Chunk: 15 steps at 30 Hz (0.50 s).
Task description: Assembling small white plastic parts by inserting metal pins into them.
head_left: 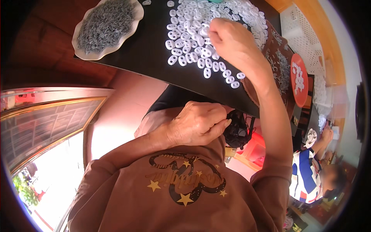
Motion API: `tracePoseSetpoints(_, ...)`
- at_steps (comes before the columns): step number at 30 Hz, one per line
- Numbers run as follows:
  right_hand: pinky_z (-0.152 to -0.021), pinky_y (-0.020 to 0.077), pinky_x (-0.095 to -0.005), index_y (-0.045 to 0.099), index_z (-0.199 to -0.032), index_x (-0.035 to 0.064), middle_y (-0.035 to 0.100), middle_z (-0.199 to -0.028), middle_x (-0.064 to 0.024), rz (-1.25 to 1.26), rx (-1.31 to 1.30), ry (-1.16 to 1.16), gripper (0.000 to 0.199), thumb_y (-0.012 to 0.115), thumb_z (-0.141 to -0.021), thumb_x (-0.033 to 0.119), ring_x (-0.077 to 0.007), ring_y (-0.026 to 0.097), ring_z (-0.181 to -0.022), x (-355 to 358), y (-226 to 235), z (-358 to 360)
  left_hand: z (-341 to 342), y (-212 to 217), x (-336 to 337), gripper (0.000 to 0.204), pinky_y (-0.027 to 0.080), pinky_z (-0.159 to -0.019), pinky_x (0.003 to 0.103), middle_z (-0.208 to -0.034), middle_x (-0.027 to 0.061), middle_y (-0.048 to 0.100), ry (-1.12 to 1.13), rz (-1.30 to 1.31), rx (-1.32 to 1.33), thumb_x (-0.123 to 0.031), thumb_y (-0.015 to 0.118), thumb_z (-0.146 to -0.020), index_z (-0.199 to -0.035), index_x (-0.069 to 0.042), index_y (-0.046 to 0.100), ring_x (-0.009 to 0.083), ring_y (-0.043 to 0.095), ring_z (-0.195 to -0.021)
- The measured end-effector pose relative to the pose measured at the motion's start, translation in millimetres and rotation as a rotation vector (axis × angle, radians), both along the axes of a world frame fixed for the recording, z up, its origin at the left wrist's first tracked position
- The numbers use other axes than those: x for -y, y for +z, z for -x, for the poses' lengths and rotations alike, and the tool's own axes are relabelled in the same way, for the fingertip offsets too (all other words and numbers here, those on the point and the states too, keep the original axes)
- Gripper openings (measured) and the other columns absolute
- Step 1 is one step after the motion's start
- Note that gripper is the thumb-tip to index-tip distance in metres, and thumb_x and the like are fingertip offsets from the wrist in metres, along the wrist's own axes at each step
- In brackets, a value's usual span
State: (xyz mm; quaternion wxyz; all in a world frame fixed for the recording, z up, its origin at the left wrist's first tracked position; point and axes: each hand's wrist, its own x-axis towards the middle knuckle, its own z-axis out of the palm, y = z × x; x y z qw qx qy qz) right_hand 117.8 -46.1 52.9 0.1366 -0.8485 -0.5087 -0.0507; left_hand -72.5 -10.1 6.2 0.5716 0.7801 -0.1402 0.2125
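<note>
Small white oval pieces with two holes each are spread over the dark table, piled thicker toward the back. My right hand reaches over them with its fingers curled down; the fingertips are partly hidden, and I cannot make out what they hold. My left hand is closed in front of my chest, just off the table's near edge, thumb pressed against the curled fingers. Whatever may be inside it is hidden. At the left, a white wavy-rimmed plate carries a heap of small grey metal-looking parts.
An orange-red dish with white pieces stands at the right, beside a brown surface scattered with small grey parts. A white perforated basket is behind it. Another person works at far right. Red plastic stool below the table.
</note>
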Motion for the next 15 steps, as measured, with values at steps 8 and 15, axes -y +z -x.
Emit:
tracePoseSetpoints(8,-0.062,0.0424,-0.0401,0.057,-0.091,0.0026,0.053,-0.079,-0.0128,-0.010,-0.200,0.206,0.010,0.059,-0.082,0.006,-0.0331,0.054,-0.070,39.2,12.3,6.2,-2.7,0.6,-5.1,0.013,0.041,-0.047,0.038,-0.061,0.0098,0.049,0.050,-0.008,0.040,-0.002,0.064,-0.077,-0.070,-0.002,0.053,0.0284,0.051,-0.052)
tracePoseSetpoints(15,-0.068,0.0451,-0.0412,0.058,-0.101,0.0066,0.053,-0.090,-0.0102,0.134,-0.136,0.173,0.019,0.058,-0.081,0.006,-0.0329,0.056,-0.079,45.7,9.8,16.2,-12.7,2.8,-11.4,0.013,0.040,-0.046,0.038,-0.061,0.0098,0.049,0.040,-0.046,0.086,-0.002,0.064,-0.077,-0.070,-0.002,0.053,0.0282,0.051,-0.052)
